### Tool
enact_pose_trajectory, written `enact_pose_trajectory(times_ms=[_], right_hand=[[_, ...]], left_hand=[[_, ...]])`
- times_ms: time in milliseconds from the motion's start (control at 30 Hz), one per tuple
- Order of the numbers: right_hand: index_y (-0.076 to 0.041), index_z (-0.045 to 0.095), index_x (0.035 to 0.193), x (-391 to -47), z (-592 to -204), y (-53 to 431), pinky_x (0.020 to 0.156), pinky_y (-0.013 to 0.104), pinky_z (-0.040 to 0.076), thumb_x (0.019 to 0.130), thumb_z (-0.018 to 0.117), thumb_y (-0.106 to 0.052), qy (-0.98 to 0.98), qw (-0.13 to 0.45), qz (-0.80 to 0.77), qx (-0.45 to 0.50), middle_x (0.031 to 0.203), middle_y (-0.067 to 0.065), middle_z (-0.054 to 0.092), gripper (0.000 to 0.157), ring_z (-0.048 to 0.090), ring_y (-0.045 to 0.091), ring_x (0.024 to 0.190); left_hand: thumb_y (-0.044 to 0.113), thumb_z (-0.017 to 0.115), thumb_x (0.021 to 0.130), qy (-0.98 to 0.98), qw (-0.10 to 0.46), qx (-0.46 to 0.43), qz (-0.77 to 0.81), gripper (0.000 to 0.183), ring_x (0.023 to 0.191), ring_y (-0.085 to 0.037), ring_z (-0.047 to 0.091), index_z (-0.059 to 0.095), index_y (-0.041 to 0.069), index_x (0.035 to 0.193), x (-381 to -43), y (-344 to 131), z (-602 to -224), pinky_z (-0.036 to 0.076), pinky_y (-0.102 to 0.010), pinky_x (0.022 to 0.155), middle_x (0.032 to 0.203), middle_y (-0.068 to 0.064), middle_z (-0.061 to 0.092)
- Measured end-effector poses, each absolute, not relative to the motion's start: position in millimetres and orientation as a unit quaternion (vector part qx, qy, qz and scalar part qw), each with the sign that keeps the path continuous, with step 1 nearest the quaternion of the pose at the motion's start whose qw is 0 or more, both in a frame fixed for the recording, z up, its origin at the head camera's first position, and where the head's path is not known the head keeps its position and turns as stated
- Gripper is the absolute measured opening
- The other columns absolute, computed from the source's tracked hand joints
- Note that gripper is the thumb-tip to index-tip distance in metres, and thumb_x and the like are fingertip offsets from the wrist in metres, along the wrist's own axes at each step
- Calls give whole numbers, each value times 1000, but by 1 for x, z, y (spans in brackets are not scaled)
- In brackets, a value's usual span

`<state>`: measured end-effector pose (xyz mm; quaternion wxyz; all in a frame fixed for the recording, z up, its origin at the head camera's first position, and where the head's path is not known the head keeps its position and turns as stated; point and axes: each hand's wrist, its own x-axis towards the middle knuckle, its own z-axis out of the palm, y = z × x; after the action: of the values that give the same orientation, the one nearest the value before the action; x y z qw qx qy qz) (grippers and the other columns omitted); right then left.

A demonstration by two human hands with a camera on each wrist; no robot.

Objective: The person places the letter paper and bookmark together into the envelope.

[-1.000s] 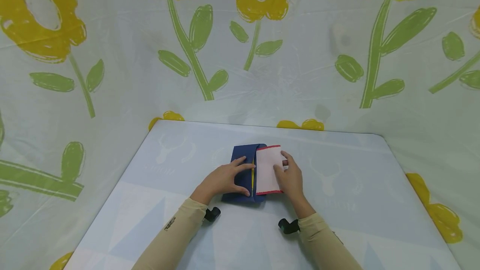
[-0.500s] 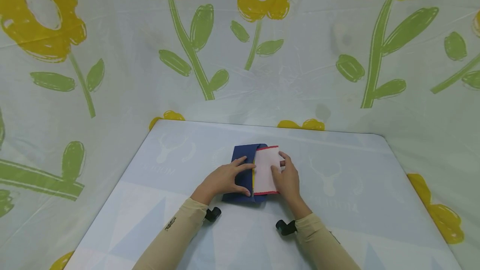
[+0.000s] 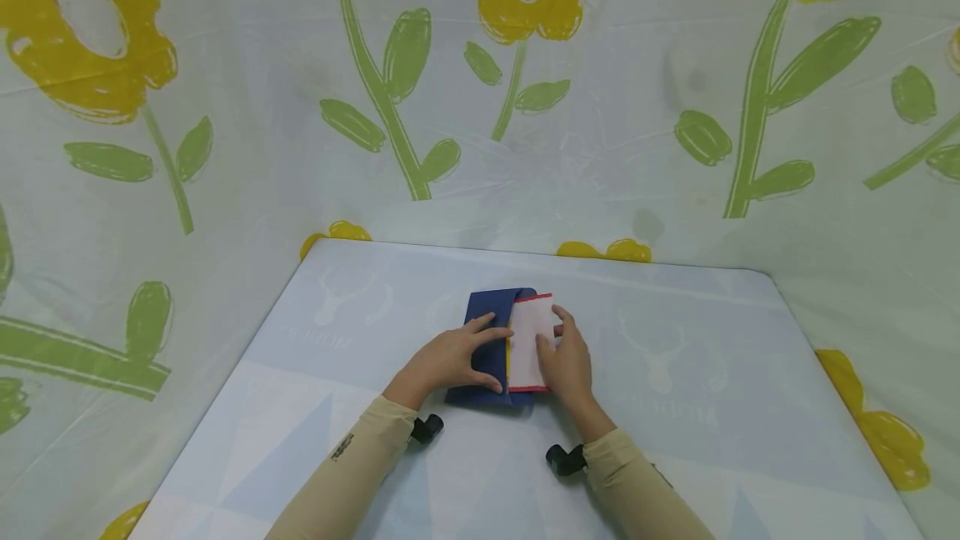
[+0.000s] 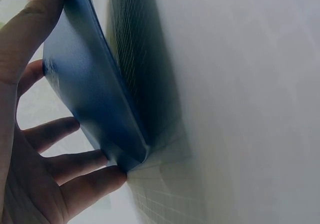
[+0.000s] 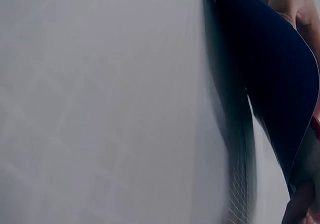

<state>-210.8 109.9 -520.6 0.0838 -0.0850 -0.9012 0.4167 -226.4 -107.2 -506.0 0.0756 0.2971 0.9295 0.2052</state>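
Observation:
A blue paper envelope (image 3: pixel 489 362) lies on the table with its opening toward the right. Sticking out of that opening is a white card (image 3: pixel 529 340) with red trim along its far and near ends; its inner end is hidden in the envelope. My left hand (image 3: pixel 450 354) spreads over the envelope, its fairly straight fingers pressing on the blue face. The right hand (image 3: pixel 567 361) holds the card by its right edge, thumb on top. A narrow yellow strip (image 3: pixel 508 352) shows at the opening. In the right wrist view the blue flap (image 5: pixel 270 59) curves up off the table.
The pale blue-and-white table (image 3: pixel 652 423) reaches back to a wall cloth (image 3: pixel 570 182) printed with yellow flowers and green stems. Small black cameras sit at the left wrist (image 3: pixel 427 428) and right wrist (image 3: pixel 564 460).
The right hand and the card have moved left, so less of the card sticks out of the envelope. My left hand has stayed in place on the envelope.

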Motion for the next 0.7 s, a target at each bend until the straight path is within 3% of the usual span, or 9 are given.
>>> enact_pose_trajectory(times_ms=[433, 700], right_hand=[[-11, 47, 150, -209, -520, 112, 65, 31, 44, 99, 62, -28, -902, 93, 415, -80, 107, 11, 65, 56, 54, 21, 78], [-11, 49, 149, -208, -521, 115, 59, 30, 42, 97, 62, -19, -897, 106, 425, -60, 98, 8, 65, 54, 52, 17, 66]], left_hand=[[61, 84, 74, 930, 76, 296, 206, 89, 136, -37, 51, 47, 39, 152, -225, -107, -505, 50, -50, 103, 164, -8, 33], [61, 84, 74, 931, 73, 296, 202, 88, 136, -38, 51, 47, 40, 152, -224, -107, -504, 50, -51, 103, 164, -9, 33]])
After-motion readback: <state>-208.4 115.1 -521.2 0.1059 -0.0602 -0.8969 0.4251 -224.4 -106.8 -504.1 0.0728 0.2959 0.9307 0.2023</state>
